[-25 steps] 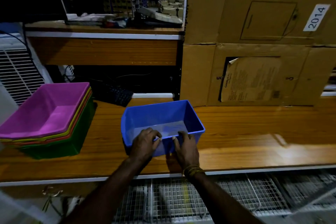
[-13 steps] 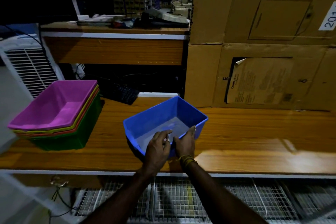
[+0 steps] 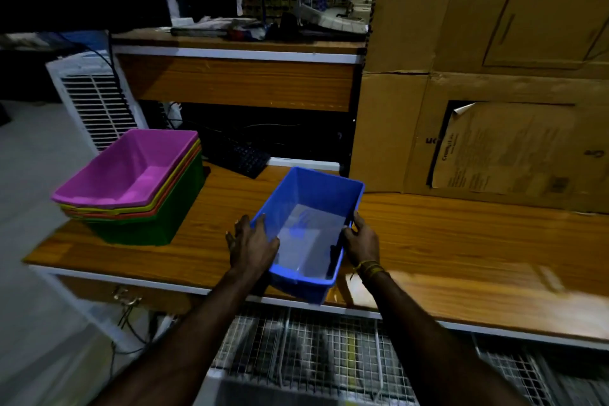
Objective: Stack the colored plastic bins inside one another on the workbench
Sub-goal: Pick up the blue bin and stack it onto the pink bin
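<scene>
A blue plastic bin (image 3: pixel 324 189) sits near the front edge of the wooden workbench (image 3: pixel 461 241), turned at an angle with one end toward me. My left hand (image 3: pixel 252 242) holds its left long rim, thumb over the edge. My right hand (image 3: pixel 361 239) grips the right long rim. At the bench's left end stands a nested stack of bins (image 3: pixel 131 188): magenta on top, then yellow and orange rims, green at the bottom.
Large cardboard boxes (image 3: pixel 494 92) fill the back right of the bench. A black keyboard (image 3: pixel 242 158) lies behind the blue bin under a wooden shelf (image 3: pixel 237 82). A white cooler (image 3: pixel 95 99) stands at the left. Wire mesh racks (image 3: pixel 313 349) sit below the bench.
The blue bin has been rotated so a short end faces me. Both hands moved from the near rim to the two long sides.
</scene>
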Available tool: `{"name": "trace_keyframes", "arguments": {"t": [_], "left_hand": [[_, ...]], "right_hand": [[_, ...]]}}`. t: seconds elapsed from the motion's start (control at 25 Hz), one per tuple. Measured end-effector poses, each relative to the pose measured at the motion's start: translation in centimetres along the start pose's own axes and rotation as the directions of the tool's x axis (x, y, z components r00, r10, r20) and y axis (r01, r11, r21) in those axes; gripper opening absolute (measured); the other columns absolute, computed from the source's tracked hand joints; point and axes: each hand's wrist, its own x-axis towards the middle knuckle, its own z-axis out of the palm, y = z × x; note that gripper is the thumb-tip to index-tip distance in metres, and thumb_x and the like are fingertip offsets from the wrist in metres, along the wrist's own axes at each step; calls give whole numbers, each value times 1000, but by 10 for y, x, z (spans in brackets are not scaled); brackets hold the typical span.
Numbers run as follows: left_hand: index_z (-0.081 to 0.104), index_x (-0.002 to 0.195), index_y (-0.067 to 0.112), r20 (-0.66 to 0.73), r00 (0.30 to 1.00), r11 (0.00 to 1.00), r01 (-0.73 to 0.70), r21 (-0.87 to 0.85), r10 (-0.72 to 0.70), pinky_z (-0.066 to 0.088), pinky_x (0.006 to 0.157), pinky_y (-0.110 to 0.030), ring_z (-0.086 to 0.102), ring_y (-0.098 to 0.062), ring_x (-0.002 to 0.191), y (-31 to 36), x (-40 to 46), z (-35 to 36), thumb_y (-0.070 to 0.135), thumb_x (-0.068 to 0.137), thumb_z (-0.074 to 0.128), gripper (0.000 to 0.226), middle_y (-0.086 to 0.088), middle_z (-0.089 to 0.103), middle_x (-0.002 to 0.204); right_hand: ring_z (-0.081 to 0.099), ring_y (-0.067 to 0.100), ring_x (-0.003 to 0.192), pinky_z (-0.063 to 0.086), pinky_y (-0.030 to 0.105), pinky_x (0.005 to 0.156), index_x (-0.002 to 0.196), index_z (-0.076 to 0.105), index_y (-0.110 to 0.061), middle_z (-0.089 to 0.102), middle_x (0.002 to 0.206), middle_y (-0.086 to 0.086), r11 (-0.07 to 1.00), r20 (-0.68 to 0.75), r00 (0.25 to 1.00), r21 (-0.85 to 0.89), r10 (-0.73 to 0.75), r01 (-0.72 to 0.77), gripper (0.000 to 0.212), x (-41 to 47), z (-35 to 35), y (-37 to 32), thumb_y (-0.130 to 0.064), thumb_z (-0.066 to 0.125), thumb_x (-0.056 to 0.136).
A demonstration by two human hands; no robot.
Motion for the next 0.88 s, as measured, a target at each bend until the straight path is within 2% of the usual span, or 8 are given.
{"name": "trace_keyframes", "arguments": {"t": [0.12, 0.24, 0.32, 0.4, 0.52, 0.6, 0.72, 0.88], "left_hand": [[45, 139, 20, 20, 999, 999, 32, -1, -32, 44, 97, -44, 51, -38, 118, -2, 2, -5, 40, 88, 56, 56, -15, 49, 135], [52, 134, 20, -77, 997, 1000, 5, 24, -4, 47, 93, -44, 52, -38, 115, -5, 5, -4, 38, 87, 57, 51, -14, 50, 133], [54, 132, 22, -72, 994, 996, -85, -11, 84, 48, 95, -44, 51, -37, 115, -9, 11, -2, 36, 85, 59, 49, -11, 47, 138], [57, 129, 24, -34, 983, 982, -180, -60, 178, 47, 96, -43, 53, -36, 115, -14, 18, -1, 33, 84, 60, 46, -9, 51, 136], [64, 123, 24, -39, 975, 949, -221, -223, 218, 51, 92, -40, 58, -33, 111, -26, 31, -8, 29, 80, 66, 43, -8, 61, 125], [67, 119, 23, -18, 973, 930, -224, -290, 229, 51, 91, -38, 60, -31, 110, -34, 40, -13, 29, 80, 69, 39, -8, 63, 121], [71, 111, 23, 20, 983, 902, -158, -401, 181, 47, 95, -36, 57, -32, 112, -50, 49, -20, 27, 80, 72, 32, -11, 61, 117], [72, 107, 23, 10, 962, 852, -236, -467, 271, 46, 94, -37, 56, -33, 111, -76, 57, -28, 25, 81, 73, 26, -13, 60, 114]], "right_hand": [[67, 26, 97, 57, 50, 85, 125, 61, -24, 70, 116, 7, 998, 20, 1000, 59, 0, -1, 36, -6, 0, -9, -15, 56, 90], [66, 28, 99, 57, 46, 85, 118, 62, -18, 69, 113, 9, 994, -19, 1000, 110, 25, -23, 29, -26, 8, -15, -18, 58, 89], [63, 27, 104, 56, 44, 89, 124, 60, -15, 64, 119, 10, 994, -46, 999, 105, 15, -10, 38, -43, 21, -16, -22, 59, 87], [55, 27, 117, 50, 43, 100, 138, 51, -14, 52, 133, 11, 998, -57, 998, 63, 20, -17, 53, -57, 32, -18, -24, 61, 87], [42, 31, 131, 41, 47, 109, 142, 47, -18, 38, 146, 12, 998, -88, 994, -3, 59, -60, 58, -65, 42, -27, -27, 65, 87], [42, 33, 133, 41, 50, 109, 135, 54, -23, 38, 147, 13, 995, -123, 989, -29, 88, -92, 52, -65, 49, -31, -32, 66, 86], [46, 34, 129, 43, 51, 106, 127, 61, -27, 43, 144, 13, 994, -164, 981, -27, 101, -107, 45, -70, 66, -43, -38, 66, 84], [49, 31, 124, 45, 46, 104, 120, 66, -23, 49, 134, 13, 993, -230, 967, -19, 107, -114, 35, -78, 89, -61, -32, 68, 85]]}}
